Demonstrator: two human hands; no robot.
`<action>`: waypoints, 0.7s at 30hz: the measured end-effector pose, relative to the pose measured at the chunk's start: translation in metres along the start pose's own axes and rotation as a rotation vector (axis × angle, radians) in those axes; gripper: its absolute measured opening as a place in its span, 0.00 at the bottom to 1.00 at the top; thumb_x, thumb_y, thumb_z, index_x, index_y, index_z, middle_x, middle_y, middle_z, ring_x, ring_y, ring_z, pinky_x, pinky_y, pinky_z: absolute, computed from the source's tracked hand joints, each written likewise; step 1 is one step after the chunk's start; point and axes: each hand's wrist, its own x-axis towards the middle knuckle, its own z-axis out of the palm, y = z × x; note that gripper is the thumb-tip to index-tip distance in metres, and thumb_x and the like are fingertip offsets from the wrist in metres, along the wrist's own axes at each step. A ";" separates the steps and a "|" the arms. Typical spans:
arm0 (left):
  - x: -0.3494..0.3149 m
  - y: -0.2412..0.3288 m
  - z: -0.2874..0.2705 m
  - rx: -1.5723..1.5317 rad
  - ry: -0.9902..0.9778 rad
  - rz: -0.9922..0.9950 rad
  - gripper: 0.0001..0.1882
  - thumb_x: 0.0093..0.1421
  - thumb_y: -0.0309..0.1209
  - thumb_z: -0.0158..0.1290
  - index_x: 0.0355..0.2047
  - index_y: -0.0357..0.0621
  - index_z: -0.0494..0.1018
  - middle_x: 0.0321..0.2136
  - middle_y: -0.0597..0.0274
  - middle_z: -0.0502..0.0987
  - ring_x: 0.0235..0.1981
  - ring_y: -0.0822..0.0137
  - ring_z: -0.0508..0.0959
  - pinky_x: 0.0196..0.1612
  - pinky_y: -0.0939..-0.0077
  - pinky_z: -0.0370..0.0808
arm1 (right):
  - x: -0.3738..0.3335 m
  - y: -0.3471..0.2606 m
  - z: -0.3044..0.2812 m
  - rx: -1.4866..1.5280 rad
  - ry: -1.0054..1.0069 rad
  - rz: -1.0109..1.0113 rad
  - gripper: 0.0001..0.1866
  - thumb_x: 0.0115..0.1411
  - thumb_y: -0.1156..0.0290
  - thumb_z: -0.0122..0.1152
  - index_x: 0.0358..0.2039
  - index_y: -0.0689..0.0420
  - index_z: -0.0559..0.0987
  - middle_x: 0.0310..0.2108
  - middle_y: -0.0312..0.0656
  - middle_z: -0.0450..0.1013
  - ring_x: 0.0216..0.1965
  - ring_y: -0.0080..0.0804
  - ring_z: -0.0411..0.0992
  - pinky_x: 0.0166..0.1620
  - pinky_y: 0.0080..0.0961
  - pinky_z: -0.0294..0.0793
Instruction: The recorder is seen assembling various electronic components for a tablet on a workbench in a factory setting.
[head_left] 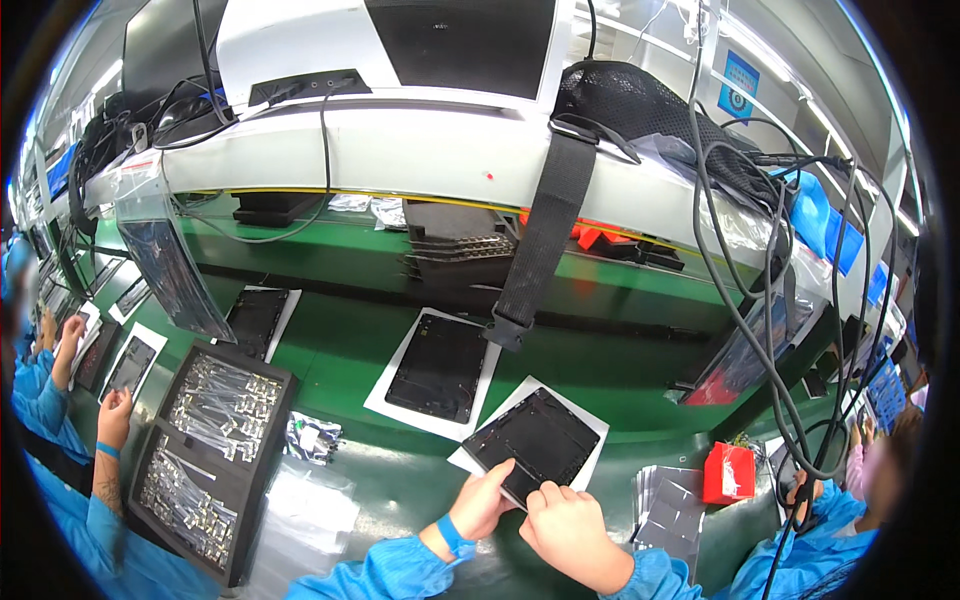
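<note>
A black tablet housing (540, 440), shallow and tray-like, lies tilted on a white sheet (597, 432) on the green bench in front of me. My left hand (482, 503) grips its near left edge, thumb on top and the other fingers mostly hidden. At the near edge, my right hand (568, 530) is closed, its fingers curled and pressed against the housing's corner; whatever they pinch is hidden. Just beyond, a second black tablet housing (437, 368) rests on another white sheet (388, 392).
To the left stands a black foam tray (272, 455) of small ribbon cable parts. A bag of parts (312, 438) lies beside it. On the right are dark flat sheets (670, 510) and a red bin (728, 473). A strap (545, 230) and cables hang from the shelf. Co-workers sit on both sides.
</note>
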 end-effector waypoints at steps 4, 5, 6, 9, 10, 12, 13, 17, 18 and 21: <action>-0.013 0.015 -0.029 0.068 -0.064 -0.106 0.18 0.61 0.23 0.53 0.52 0.38 0.73 0.46 0.56 0.79 0.45 0.59 0.80 0.51 0.56 0.77 | -0.026 -0.006 -0.007 0.148 0.031 -0.061 0.09 0.49 0.69 0.65 0.31 0.56 0.77 0.30 0.39 0.72 0.29 0.37 0.76 0.31 0.34 0.76; -0.010 0.019 -0.040 0.037 -0.123 -0.138 0.17 0.59 0.21 0.54 0.50 0.36 0.74 0.43 0.54 0.80 0.43 0.58 0.81 0.50 0.59 0.78 | -0.032 -0.008 -0.011 0.178 0.059 -0.086 0.09 0.50 0.70 0.65 0.32 0.55 0.77 0.31 0.38 0.72 0.30 0.37 0.76 0.33 0.34 0.76; -0.006 0.023 -0.053 0.078 -0.186 -0.162 0.17 0.58 0.20 0.54 0.49 0.36 0.75 0.43 0.55 0.81 0.42 0.60 0.81 0.49 0.60 0.78 | -0.044 -0.008 -0.007 0.116 0.040 -0.068 0.15 0.71 0.61 0.52 0.38 0.61 0.76 0.27 0.38 0.71 0.33 0.29 0.71 0.37 0.27 0.73; -0.006 0.046 -0.089 0.290 -0.247 -0.372 0.21 0.54 0.17 0.57 0.50 0.33 0.74 0.44 0.52 0.81 0.42 0.62 0.82 0.49 0.68 0.78 | -0.051 0.002 -0.017 0.383 0.020 -0.087 0.10 0.51 0.71 0.66 0.34 0.55 0.78 0.34 0.38 0.73 0.33 0.38 0.75 0.36 0.33 0.76; -0.005 0.052 -0.098 0.366 -0.352 -0.439 0.22 0.54 0.17 0.57 0.51 0.32 0.73 0.46 0.51 0.80 0.43 0.62 0.81 0.50 0.68 0.78 | -0.052 0.008 -0.021 0.410 0.016 -0.091 0.11 0.52 0.70 0.67 0.35 0.56 0.78 0.38 0.39 0.73 0.36 0.40 0.74 0.40 0.34 0.76; -0.003 0.063 -0.098 0.534 -0.509 -0.630 0.29 0.53 0.15 0.56 0.58 0.30 0.68 0.54 0.46 0.76 0.52 0.59 0.78 0.56 0.66 0.74 | -0.055 0.015 -0.019 0.376 0.059 0.034 0.15 0.51 0.68 0.68 0.39 0.56 0.77 0.41 0.41 0.73 0.39 0.46 0.73 0.43 0.35 0.75; -0.001 0.068 -0.095 0.567 -0.593 -0.704 0.32 0.53 0.16 0.57 0.60 0.30 0.66 0.55 0.46 0.75 0.54 0.59 0.77 0.58 0.66 0.73 | -0.058 0.018 -0.014 0.363 0.065 0.119 0.17 0.51 0.68 0.68 0.41 0.56 0.76 0.43 0.42 0.72 0.40 0.47 0.72 0.44 0.36 0.75; 0.042 0.058 -0.069 0.801 -0.787 -0.901 0.37 0.53 0.16 0.58 0.64 0.31 0.60 0.60 0.48 0.70 0.59 0.60 0.72 0.62 0.65 0.68 | -0.095 0.043 0.034 0.628 -0.360 0.172 0.20 0.55 0.59 0.68 0.39 0.60 0.75 0.30 0.50 0.75 0.30 0.53 0.73 0.36 0.41 0.74; 0.056 0.053 -0.069 0.819 -0.872 -0.898 0.36 0.54 0.17 0.59 0.64 0.31 0.60 0.61 0.49 0.70 0.59 0.61 0.71 0.62 0.65 0.67 | -0.101 0.050 0.046 0.730 -0.350 0.127 0.21 0.57 0.56 0.67 0.34 0.62 0.75 0.24 0.54 0.73 0.26 0.55 0.72 0.31 0.42 0.72; 0.078 0.061 -0.034 0.994 -1.031 -0.799 0.28 0.61 0.25 0.59 0.61 0.31 0.66 0.55 0.54 0.75 0.55 0.66 0.74 0.59 0.69 0.70 | -0.107 0.055 0.046 0.825 -0.354 0.269 0.20 0.56 0.57 0.68 0.31 0.63 0.75 0.23 0.53 0.73 0.26 0.52 0.73 0.30 0.39 0.70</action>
